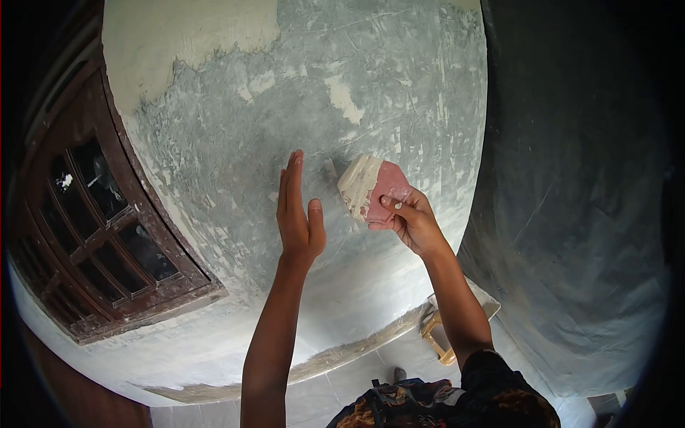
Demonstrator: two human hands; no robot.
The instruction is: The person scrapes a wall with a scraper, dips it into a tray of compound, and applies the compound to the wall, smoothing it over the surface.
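My right hand point(416, 222) grips a pink putty spreader point(384, 187), thumb on its near face. Thick cream putty coats the spreader's left part. To the left of it, my left hand point(298, 217) is raised with fingers stretched out straight and thumb apart, holding nothing. Both hands are in front of a wall point(235, 128) that is patchy grey, with cream smears and streaks. A smoother cream coat covers the wall's upper left corner.
A brown wooden window frame point(153, 264) with dark panes is set in the wall at left. Dark plastic sheeting point(571, 242) hangs along the right. Below are a small yellowish stool point(437, 339), partly behind my right arm, and a tiled floor point(314, 396).
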